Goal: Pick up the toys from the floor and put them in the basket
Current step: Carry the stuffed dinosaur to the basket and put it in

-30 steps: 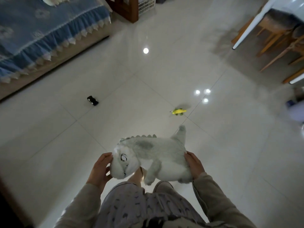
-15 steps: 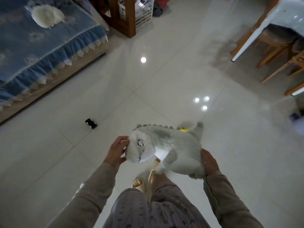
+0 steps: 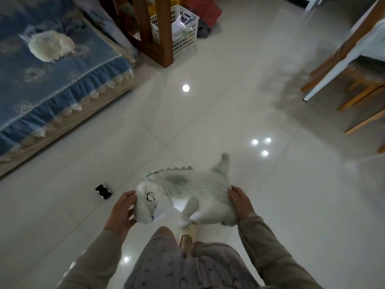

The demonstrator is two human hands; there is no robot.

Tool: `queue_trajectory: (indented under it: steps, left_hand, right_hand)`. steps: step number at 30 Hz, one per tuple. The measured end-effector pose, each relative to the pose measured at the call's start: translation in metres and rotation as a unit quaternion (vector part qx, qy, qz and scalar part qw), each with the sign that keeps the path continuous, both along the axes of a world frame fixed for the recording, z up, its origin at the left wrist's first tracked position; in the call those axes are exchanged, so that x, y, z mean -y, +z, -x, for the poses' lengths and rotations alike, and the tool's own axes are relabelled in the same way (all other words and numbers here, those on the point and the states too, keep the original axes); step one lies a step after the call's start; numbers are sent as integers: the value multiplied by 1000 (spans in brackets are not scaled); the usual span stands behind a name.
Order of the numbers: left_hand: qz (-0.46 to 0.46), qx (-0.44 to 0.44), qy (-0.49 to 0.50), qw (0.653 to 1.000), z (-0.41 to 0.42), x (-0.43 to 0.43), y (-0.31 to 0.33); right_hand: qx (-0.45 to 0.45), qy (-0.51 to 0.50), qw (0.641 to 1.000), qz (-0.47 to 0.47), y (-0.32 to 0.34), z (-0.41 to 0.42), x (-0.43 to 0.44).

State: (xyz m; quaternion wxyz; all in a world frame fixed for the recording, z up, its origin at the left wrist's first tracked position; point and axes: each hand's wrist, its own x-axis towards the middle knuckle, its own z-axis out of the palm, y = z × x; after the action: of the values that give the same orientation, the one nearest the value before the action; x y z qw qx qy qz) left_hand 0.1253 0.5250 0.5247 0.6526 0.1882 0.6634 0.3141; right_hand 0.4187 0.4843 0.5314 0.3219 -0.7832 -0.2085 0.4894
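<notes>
I hold a grey-and-white plush dinosaur [image 3: 187, 190] sideways in front of my legs, above the floor. My left hand [image 3: 123, 211] grips its head, and my right hand [image 3: 240, 202] grips its rear near the tail. A small black toy car [image 3: 103, 191] lies on the white tiles just left of my left hand. The white plastic basket [image 3: 185, 36] stands far ahead behind a wooden post, with some things in it. The small yellow toy seen earlier is hidden behind the plush.
A bed with a blue cover [image 3: 52, 80] fills the left side, with a pale plush toy [image 3: 50, 45] on it. A wooden post [image 3: 164, 38] stands in front of the basket. A white table leg [image 3: 325, 80] and wooden chairs [image 3: 362, 94] are at the right.
I have walked forward with the plush held in both hands. The basket and bed have come further into view, and the black car now lies close to my left hand.
</notes>
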Motion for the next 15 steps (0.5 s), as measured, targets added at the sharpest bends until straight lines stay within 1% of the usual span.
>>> queue_trajectory:
  steps: [2, 6, 12, 15]
  left_hand:
    - [-1, 6, 31, 1000, -11, -29, 6]
    - [-26, 53, 77, 995, -33, -87, 12]
    - [-17, 56, 52, 997, -64, -194, 0]
    - [-12, 40, 12, 999, -78, -262, -4]
  right_hand:
    - [0, 19, 1000, -4, 6, -11, -35]
    - [-20, 17, 999, -23, 12, -32, -100]
    - [-18, -1, 1000, -18, 0, -59, -193]
    - [-14, -15, 1000, -13, -5, -72, -241]
